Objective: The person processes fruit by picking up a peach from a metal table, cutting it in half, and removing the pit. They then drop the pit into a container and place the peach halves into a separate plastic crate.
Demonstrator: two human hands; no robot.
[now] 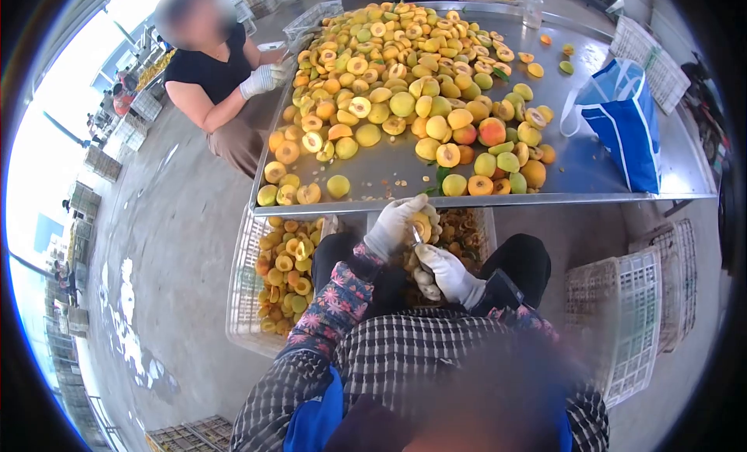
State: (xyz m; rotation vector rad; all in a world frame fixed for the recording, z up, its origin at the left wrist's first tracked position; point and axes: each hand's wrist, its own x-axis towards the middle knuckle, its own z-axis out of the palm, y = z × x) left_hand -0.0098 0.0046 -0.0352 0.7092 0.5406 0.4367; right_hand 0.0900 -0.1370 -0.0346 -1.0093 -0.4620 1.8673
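Note:
My left hand (pixel 395 227), in a white glove, is closed around a yellow peach half (pixel 421 225) just below the table's front edge. My right hand (pixel 450 274), also gloved, grips a small metal knife (pixel 417 235), its tip against the peach's cut face; the handle is mostly hidden in the fingers. In front of both hands, a large heap of yellow peaches (pixel 401 103), many halved, lies on the metal table (pixel 373 168). Beneath my hands, a crate of brownish pits and scraps (pixel 467 232) sits between my knees.
A plastic crate of peach halves (pixel 286 277) stands left of my legs. White crates (pixel 622 312) are stacked at right. A blue bag (pixel 622 129) and clear bottle (pixel 533 10) stand on the table. A gloved co-worker (pixel 222 82) sits at its left side.

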